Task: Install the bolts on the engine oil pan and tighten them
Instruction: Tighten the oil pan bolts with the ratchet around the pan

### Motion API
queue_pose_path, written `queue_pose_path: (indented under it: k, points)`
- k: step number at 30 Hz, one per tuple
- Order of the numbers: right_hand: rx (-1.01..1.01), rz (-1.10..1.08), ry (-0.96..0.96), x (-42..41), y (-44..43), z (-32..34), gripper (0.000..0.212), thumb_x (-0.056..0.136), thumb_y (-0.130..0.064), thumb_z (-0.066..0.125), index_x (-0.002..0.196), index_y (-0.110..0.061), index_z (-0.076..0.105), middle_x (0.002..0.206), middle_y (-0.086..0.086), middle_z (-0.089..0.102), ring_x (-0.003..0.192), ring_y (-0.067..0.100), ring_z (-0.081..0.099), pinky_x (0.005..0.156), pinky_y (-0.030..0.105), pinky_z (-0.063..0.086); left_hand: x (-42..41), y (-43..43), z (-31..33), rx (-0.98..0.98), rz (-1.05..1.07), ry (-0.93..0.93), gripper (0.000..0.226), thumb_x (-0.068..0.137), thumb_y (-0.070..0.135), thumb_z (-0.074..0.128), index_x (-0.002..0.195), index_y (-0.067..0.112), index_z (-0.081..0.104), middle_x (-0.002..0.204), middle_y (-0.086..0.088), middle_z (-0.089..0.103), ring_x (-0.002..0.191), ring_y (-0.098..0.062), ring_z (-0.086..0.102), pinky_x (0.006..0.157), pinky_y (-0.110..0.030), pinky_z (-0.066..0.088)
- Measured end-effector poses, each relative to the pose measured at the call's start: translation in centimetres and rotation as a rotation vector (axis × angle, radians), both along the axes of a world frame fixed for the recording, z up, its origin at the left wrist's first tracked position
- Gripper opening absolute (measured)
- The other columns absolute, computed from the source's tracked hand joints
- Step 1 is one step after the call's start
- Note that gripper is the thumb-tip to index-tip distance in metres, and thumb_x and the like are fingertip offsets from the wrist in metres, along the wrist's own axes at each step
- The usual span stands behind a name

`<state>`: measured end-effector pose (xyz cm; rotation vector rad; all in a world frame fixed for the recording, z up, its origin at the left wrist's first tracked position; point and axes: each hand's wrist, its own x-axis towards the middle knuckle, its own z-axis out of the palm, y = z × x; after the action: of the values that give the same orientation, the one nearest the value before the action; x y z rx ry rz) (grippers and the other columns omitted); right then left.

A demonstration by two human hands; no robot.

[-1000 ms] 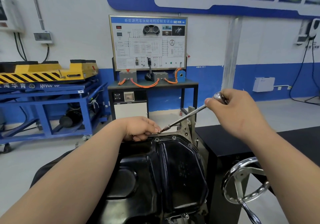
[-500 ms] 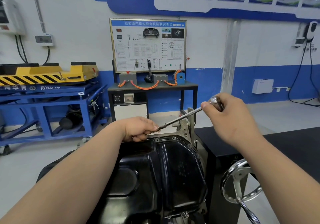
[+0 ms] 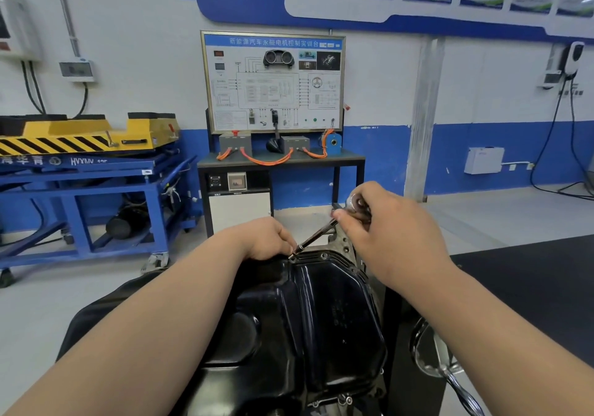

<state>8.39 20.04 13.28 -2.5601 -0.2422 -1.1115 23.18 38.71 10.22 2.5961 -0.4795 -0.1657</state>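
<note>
The glossy black oil pan (image 3: 321, 312) fills the lower middle, bolted side up on the engine. My right hand (image 3: 382, 232) grips the chrome head of a ratchet with a long thin extension (image 3: 313, 238) that slants down-left to the pan's far flange. My left hand (image 3: 268, 240) rests on the far left rim, its fingers pinching the extension's tip at a bolt hole. The bolt under the tip is hidden. One seated bolt (image 3: 324, 256) shows on the flange just right of the tip.
A chrome handwheel (image 3: 430, 357) of the engine stand sits at lower right beside a black mat (image 3: 530, 287). Beyond stand a training board on a dark desk (image 3: 276, 161) and a blue lift cart (image 3: 86, 184) with a yellow top.
My right hand has swung the ratchet head down and left, closer to the pan, so the extension stands steeper. My left hand stays at the tip. The camera moved nearer.
</note>
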Motion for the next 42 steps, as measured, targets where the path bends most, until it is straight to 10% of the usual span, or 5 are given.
queue_pose_path:
  k: [14,20,24,33,42]
  points:
    - [-0.121,0.004,0.008,-0.4,0.7,-0.2,0.023,0.091,-0.050,0.049,0.085,-0.032,0.036,0.063,-0.019,0.034,0.063,0.011,0.043,0.052,0.028,0.030,-1.3,-0.6,0.7,0.055,-0.005,0.031,0.028,0.083,0.014,0.062,0.103,0.030,0.074,0.079,0.020,0.061,0.081,-0.006,0.055,0.083,-0.019,0.038]
    - [-0.282,0.027,0.071,-1.1,2.0,0.6,0.024,0.091,-0.053,0.041,0.087,-0.029,0.038,0.070,-0.013,0.040,0.066,0.014,0.046,0.057,0.029,0.037,-1.7,-0.5,1.0,0.112,-0.040,0.024,0.035,0.085,0.012,0.058,0.063,0.038,0.068,0.067,0.022,0.059,0.070,0.000,0.051,0.077,-0.021,0.037]
    - [-0.364,-0.004,0.091,-1.3,2.9,1.2,0.038,0.083,-0.059,0.026,0.091,-0.025,0.042,0.079,-0.011,0.046,0.069,0.015,0.051,0.060,0.032,0.045,-1.8,-0.6,0.9,0.138,-0.052,-0.010,0.031,0.086,0.013,0.058,0.071,0.039,0.063,0.077,0.018,0.060,0.073,-0.001,0.051,0.080,-0.022,0.036]
    - [-0.284,0.179,0.226,-1.7,3.9,1.5,0.022,0.095,-0.021,0.049,0.116,-0.028,0.047,0.114,-0.009,0.045,0.085,0.022,0.058,0.073,0.040,0.052,-2.1,-0.4,0.8,0.131,-0.038,-0.007,0.025,0.087,0.014,0.056,0.089,0.035,0.070,0.087,0.011,0.060,0.090,-0.014,0.054,0.085,-0.026,0.039]
    - [-0.383,0.153,0.349,-2.1,4.7,2.0,0.030,0.091,-0.010,0.051,0.116,-0.025,0.044,0.111,-0.002,0.043,0.090,0.021,0.054,0.077,0.040,0.051,-1.8,-0.3,0.5,0.156,-0.053,-0.049,0.035,0.084,0.011,0.054,0.062,0.037,0.059,0.077,0.017,0.057,0.083,-0.014,0.055,0.080,-0.027,0.038]
